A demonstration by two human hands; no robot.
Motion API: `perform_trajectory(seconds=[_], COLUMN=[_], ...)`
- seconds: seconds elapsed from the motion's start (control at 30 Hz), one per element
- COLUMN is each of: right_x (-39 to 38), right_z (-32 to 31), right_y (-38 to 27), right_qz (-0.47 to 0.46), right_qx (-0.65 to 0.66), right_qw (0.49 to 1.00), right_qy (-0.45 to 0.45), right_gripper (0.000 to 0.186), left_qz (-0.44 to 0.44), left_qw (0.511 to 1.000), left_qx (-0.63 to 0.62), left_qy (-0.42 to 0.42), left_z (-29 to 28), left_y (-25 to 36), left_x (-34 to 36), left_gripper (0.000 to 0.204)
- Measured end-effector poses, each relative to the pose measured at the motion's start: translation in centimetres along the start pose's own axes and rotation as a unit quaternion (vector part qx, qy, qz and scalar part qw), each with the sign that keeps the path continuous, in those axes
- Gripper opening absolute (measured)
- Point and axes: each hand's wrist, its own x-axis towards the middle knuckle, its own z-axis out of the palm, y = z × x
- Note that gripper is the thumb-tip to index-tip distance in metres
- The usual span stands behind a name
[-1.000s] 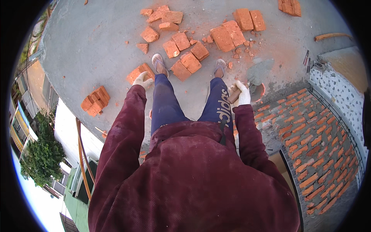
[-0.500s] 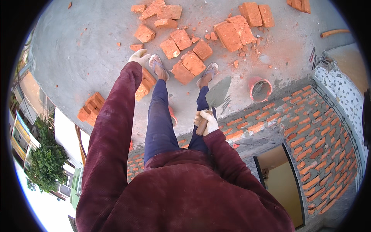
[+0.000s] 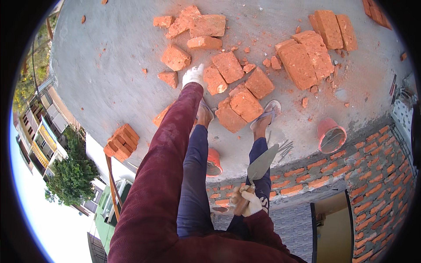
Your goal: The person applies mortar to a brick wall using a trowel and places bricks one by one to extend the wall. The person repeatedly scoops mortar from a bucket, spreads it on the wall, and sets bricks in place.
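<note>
on the grey concrete slab [image 3: 109,57] by its open edge, our gloved left hand [image 3: 193,75] reaches a broken red brick [image 3: 215,79], grip unclear; our right hand [image 3: 250,202] clasps the steel trowel [image 3: 262,163]; leaning risks a fall.

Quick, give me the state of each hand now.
Left hand: gloved, reaching to a broken brick; grip cannot be told.
Right hand: closed on a trowel.

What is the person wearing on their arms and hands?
Both arms are covered by long, loose, dark red sleeves that look dusty, with pale smudges on the fabric. The left hand wears a white work glove, and the right hand wears one too, with the sleeve cuff reaching right up to each glove.
</note>
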Motion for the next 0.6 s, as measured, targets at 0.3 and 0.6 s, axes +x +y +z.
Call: perform_trajectory(seconds=[0.3,0.6], right_x=[0.4,0.1], right_z=[2.7,3.8], right_y=[-0.6,-3.2], right_qz=[-0.021,-0.032], right_qx=[-0.092,-0.181], right_qw=[0.994,0.974], right_qy=[0.059,0.134], right_gripper=[0.02,0.022], left_qz=[0.07,-0.124], left_qw=[0.972,0.937], left_qx=[0.141,-0.226], left_qy=[0.172,0.236], left_z=[-4.4,-5.4], left_y=[1.8,-5.8], left_x=[14.4,12.1], left_gripper=[0.069,0.088])
